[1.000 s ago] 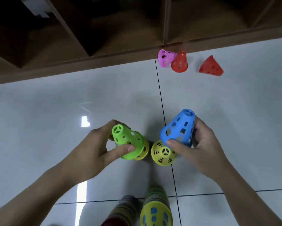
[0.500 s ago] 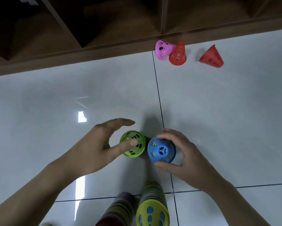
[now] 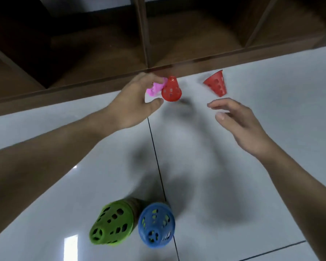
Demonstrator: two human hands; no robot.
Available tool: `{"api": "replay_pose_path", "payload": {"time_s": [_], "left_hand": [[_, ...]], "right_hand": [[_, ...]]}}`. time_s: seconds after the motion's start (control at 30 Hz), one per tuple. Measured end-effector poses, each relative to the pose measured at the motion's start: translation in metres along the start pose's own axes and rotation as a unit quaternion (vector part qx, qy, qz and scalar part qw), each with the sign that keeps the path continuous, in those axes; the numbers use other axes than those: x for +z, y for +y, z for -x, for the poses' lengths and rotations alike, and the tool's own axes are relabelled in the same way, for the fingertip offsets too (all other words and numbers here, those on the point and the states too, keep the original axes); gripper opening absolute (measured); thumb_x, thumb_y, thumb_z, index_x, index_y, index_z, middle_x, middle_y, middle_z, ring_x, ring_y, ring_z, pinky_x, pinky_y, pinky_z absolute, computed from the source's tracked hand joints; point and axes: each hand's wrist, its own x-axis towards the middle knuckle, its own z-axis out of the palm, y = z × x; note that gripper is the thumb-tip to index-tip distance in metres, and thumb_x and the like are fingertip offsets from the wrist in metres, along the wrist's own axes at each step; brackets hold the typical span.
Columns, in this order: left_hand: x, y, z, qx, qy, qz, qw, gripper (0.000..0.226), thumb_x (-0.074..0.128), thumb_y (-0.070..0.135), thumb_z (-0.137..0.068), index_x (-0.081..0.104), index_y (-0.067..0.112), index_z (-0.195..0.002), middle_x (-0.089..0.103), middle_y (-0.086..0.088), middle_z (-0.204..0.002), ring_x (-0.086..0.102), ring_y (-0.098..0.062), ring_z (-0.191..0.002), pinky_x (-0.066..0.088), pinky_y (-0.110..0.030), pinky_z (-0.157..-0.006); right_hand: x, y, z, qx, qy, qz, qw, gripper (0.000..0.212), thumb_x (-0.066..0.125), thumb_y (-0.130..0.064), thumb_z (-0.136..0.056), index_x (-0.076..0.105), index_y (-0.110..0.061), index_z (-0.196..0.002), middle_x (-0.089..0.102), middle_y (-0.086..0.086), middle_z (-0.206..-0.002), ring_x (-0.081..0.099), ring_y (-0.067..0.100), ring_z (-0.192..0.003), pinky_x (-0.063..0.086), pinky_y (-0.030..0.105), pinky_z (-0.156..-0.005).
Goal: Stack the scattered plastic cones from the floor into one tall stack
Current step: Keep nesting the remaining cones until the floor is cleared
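Observation:
Two cone stacks stand close to me at the bottom of the view, one topped by a green cone [image 3: 111,225], the other by a blue cone [image 3: 156,225]. Far out by the shelf, a pink cone [image 3: 154,90] lies partly under the fingers of my left hand [image 3: 134,102], which curls around it with the thumb still apart. A red cone [image 3: 171,90] stands upright right beside the pink one. Another red cone [image 3: 216,84] lies tipped on its side further right. My right hand [image 3: 237,121] hovers open just below that tipped cone, holding nothing.
A dark wooden shelf unit [image 3: 101,80] with open compartments runs along the far edge of the glossy white tile floor [image 3: 271,166], directly behind the three loose cones. Both my forearms stretch across the floor.
Both hands have let go of the green and blue cones, which now sit on the two stacks. Both arms have reached forward to the pink and red cones by the shelf.

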Motion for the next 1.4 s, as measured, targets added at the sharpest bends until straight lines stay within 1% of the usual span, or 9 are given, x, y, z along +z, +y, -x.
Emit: {"api": "replay_pose_path", "payload": {"time_s": [0.1, 0.2, 0.4, 0.7, 0.83, 0.93, 1.03, 1.23, 1.4], "left_hand": [[0.020, -0.013, -0.059, 0.024, -0.057, -0.095, 0.994, 0.061, 0.073, 0.022, -0.090, 0.047, 0.022, -0.144, 0.041, -0.002, -0.146, 0.043, -0.020, -0.133, 0.039, -0.026, -0.110], [0.037, -0.019, -0.100, 0.001, -0.112, -0.209, 0.971, 0.078, 0.073, 0.031, -0.090, 0.030, 0.025, -0.155, 0.029, -0.005, -0.161, 0.032, -0.028, -0.146, 0.032, -0.039, -0.118], [0.059, -0.031, -0.111, 0.009, -0.092, -0.309, 0.947, 0.048, 0.065, 0.042, -0.094, 0.051, 0.025, -0.136, 0.065, -0.007, -0.130, 0.061, -0.033, -0.115, 0.048, -0.040, -0.100], [0.067, -0.042, -0.111, -0.011, -0.094, -0.264, 0.960, 0.043, 0.064, 0.040, -0.095, 0.050, 0.026, -0.134, 0.065, -0.007, -0.123, 0.058, -0.032, -0.113, 0.049, -0.045, -0.098], [0.068, -0.043, -0.114, -0.022, -0.101, -0.267, 0.958, 0.043, 0.062, 0.039, -0.096, 0.049, 0.028, -0.135, 0.064, -0.007, -0.124, 0.057, -0.033, -0.115, 0.048, -0.046, -0.101], [0.069, -0.043, -0.114, -0.032, -0.107, -0.258, 0.960, 0.042, 0.061, 0.038, -0.097, 0.048, 0.029, -0.136, 0.062, -0.007, -0.126, 0.056, -0.032, -0.116, 0.049, -0.043, -0.101], [0.068, -0.039, -0.114, -0.050, -0.120, -0.236, 0.963, 0.048, 0.064, 0.034, -0.097, 0.046, 0.026, -0.140, 0.059, -0.008, -0.131, 0.056, -0.031, -0.120, 0.051, -0.040, -0.098], [0.050, -0.038, -0.071, -0.021, -0.149, -0.199, 0.968, 0.040, 0.070, 0.030, -0.091, 0.060, 0.018, -0.128, 0.061, -0.005, -0.126, 0.058, -0.029, -0.115, 0.051, -0.043, -0.099], [-0.008, -0.015, 0.011, 0.002, -0.088, -0.101, 0.991, 0.038, 0.070, 0.040, -0.091, 0.063, 0.019, -0.122, 0.067, 0.001, -0.112, 0.060, -0.018, -0.102, 0.046, -0.025, -0.091]], "right_hand": [[-0.020, 0.045, -0.046, 0.086, 0.117, 0.020, 0.989, 0.028, 0.072, -0.035, -0.089, 0.062, -0.025, -0.114, 0.061, -0.012, -0.122, 0.059, 0.012, -0.114, 0.050, 0.029, -0.092], [-0.034, 0.073, -0.074, 0.163, 0.159, 0.037, 0.973, 0.051, 0.071, -0.029, -0.091, 0.049, -0.022, -0.137, 0.050, -0.004, -0.139, 0.052, 0.011, -0.113, 0.046, 0.027, -0.087], [-0.036, 0.084, -0.107, 0.171, 0.160, 0.034, 0.972, 0.078, 0.071, -0.028, -0.092, 0.026, -0.024, -0.156, 0.032, 0.003, -0.157, 0.038, 0.019, -0.141, 0.040, 0.031, -0.110], [-0.018, 0.095, -0.153, 0.211, 0.173, 0.033, 0.962, 0.091, 0.080, -0.035, -0.082, 0.024, -0.029, -0.154, 0.046, 0.005, -0.146, 0.051, 0.025, -0.128, 0.042, 0.039, -0.111], [-0.003, 0.090, -0.158, 0.206, 0.223, 0.068, 0.950, 0.058, 0.079, -0.032, -0.083, 0.054, -0.018, -0.134, 0.064, 0.005, -0.118, 0.060, 0.023, -0.109, 0.048, 0.027, -0.091], [0.002, 0.065, -0.135, 0.171, 0.251, -0.031, 0.952, 0.042, 0.074, -0.035, -0.088, 0.060, -0.017, -0.124, 0.066, -0.003, -0.103, 0.065, 0.013, -0.089, 0.049, 0.021, -0.076], [0.004, 0.035, -0.098, 0.141, 0.262, -0.113, 0.948, 0.023, 0.063, -0.044, -0.094, 0.066, -0.024, -0.104, 0.072, 0.000, -0.098, 0.070, 0.011, -0.081, 0.057, 0.028, -0.078], [0.013, -0.021, -0.010, 0.093, 0.197, -0.205, 0.954, 0.029, 0.063, -0.038, -0.093, 0.065, -0.010, -0.103, 0.070, 0.005, -0.084, 0.066, 0.025, -0.074, 0.053, 0.036, -0.075], [0.033, -0.070, 0.062, 0.015, 0.108, -0.218, 0.970, 0.024, 0.075, -0.020, -0.075, 0.062, -0.013, -0.094, 0.068, -0.009, -0.078, 0.065, 0.009, -0.070, 0.052, 0.019, -0.066]]}}
